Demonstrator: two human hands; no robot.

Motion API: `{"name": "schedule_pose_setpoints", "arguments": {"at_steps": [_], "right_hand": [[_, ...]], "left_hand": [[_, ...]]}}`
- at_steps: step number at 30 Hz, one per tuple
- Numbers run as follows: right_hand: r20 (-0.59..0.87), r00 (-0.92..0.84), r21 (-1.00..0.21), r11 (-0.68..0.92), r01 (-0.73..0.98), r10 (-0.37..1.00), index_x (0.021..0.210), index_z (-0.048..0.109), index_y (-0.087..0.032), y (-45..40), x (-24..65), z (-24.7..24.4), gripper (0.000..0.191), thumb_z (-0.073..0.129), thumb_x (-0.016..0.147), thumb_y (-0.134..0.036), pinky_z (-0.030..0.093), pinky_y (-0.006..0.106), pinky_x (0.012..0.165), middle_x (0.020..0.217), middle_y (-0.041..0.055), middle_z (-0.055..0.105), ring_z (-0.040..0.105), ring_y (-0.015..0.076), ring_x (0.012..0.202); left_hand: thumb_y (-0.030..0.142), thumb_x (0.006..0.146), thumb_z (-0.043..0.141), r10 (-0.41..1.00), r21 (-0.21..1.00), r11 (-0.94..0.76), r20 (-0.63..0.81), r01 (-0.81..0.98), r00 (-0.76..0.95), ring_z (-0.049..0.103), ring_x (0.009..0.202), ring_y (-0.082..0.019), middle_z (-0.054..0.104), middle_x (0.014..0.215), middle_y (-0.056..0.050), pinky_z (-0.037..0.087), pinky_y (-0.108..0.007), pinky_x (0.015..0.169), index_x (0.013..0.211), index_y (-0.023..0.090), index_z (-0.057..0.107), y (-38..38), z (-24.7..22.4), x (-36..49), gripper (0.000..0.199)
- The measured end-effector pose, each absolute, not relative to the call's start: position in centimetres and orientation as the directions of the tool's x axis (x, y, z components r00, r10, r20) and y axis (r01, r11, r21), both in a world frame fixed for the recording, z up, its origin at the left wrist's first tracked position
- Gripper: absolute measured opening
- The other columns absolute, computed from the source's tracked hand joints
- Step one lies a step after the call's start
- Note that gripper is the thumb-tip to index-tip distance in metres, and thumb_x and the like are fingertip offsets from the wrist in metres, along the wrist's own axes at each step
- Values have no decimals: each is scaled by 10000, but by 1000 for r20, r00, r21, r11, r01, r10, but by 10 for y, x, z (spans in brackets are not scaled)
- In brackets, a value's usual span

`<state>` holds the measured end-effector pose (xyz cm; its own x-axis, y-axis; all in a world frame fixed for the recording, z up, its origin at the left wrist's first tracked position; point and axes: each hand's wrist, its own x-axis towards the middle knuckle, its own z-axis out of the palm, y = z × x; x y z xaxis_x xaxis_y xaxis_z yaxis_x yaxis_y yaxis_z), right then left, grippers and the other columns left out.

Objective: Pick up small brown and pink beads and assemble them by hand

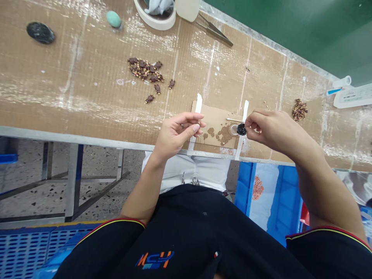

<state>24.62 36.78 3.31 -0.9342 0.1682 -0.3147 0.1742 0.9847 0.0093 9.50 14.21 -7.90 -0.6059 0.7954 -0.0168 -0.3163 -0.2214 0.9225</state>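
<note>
My left hand [181,131] is closed in a pinch over the front of the table. Between its thumb and fingertips sits a tiny brown-and-yellow piece [199,122], mostly covered. My right hand [266,126] has its fingertips pinched at the right edge of a small black round cap [241,129]. A clear round rim [233,130] shows just left of that cap. Both hands are at a cardboard sheet [215,112] with wet brown stains, held down by white tape strips [198,104]. A cotton swab [234,119] lies on the sheet above the cap.
Dark brown pieces with yellow beads [143,69] lie left of centre; a reddish-brown bead pile [299,110] is at right. Tweezers [216,31], a white round dish [159,24], a green egg-shaped stone [113,19] and a black oval stone [40,32] lie farther back.
</note>
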Motion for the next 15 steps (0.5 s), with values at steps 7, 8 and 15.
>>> {"name": "schedule_pose_setpoints", "arguments": {"at_steps": [7,8,15], "right_hand": [[-315,-941,15,992,122,121,766,602,-207,367,246,34,137,527,833,-115,342,301,589,733,52,646,514,168,610],[-300,-946,13,992,125,124,763,599,-209,368,246,35,137,525,832,-116,349,303,590,734,52,649,516,168,608],[-18,-978,-169,963,210,210,786,572,-237,355,257,48,105,563,874,-182,443,310,613,735,29,665,587,171,618]], "left_hand": [[365,867,871,795,906,-249,-10,-342,-606,758,728,-116,831,932,-69,658,-229,711,1063,192,835,142,-81,95,265],[366,866,872,796,904,-251,-10,-345,-605,757,733,-115,831,936,-69,658,-228,716,1064,193,835,142,-81,95,266],[388,836,900,806,884,-270,-10,-383,-592,767,774,-127,833,961,-75,662,-238,741,1049,197,836,144,-84,96,293]]}}
